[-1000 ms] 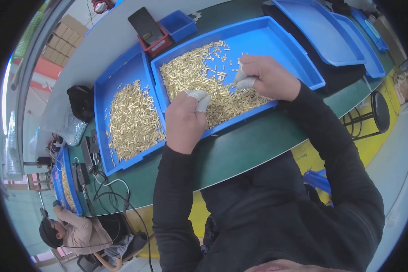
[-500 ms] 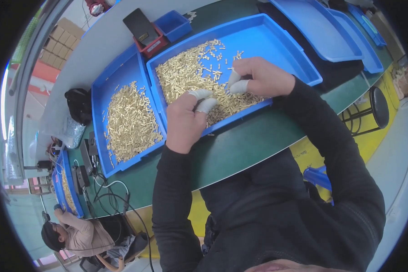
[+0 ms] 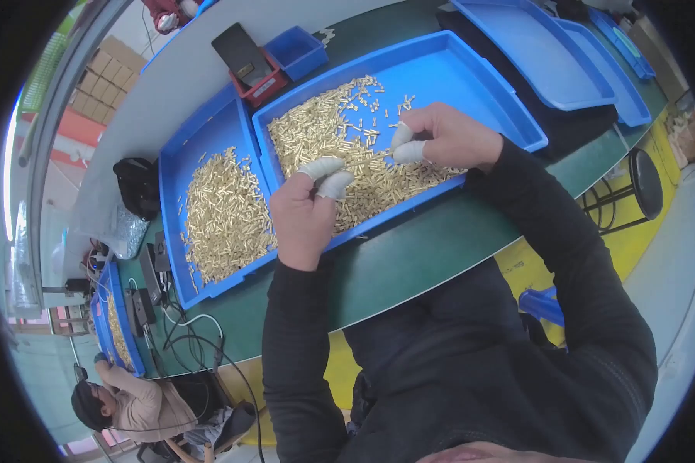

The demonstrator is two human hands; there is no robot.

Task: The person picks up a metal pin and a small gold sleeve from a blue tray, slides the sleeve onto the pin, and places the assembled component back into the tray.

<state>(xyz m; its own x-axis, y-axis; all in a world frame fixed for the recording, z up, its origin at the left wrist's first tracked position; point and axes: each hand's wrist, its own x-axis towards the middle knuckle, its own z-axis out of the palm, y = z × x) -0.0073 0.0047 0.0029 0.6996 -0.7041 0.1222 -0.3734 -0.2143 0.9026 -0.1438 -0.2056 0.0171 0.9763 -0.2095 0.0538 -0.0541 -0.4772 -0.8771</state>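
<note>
A blue tray (image 3: 471,73) holds a heap of small brass-coloured metal pieces (image 3: 316,123), thickest on its left and near sides. Over the heap's near part is my left hand (image 3: 305,220), thumb and index finger drawn together in white finger cots. To the right, my right hand (image 3: 455,139) is just above the pieces, its cot-covered thumb and index finger closed as in a pinch. Whatever is between either hand's fingertips is too small to make out. A few pieces (image 3: 405,102) lie apart beyond my right fingertips.
A second blue tray (image 3: 176,147) of brass pieces (image 3: 224,216) adjoins on the left. Behind are a red bin (image 3: 266,86) holding a dark box and a blue bin (image 3: 295,54). Cables (image 3: 197,339) cross the green table (image 3: 409,262); another person (image 3: 135,401) sits at far left.
My left hand has drawn back to the left and slightly nearer me, widening the gap between my hands. My right hand stays in nearly the same place. The view has shifted slightly.
</note>
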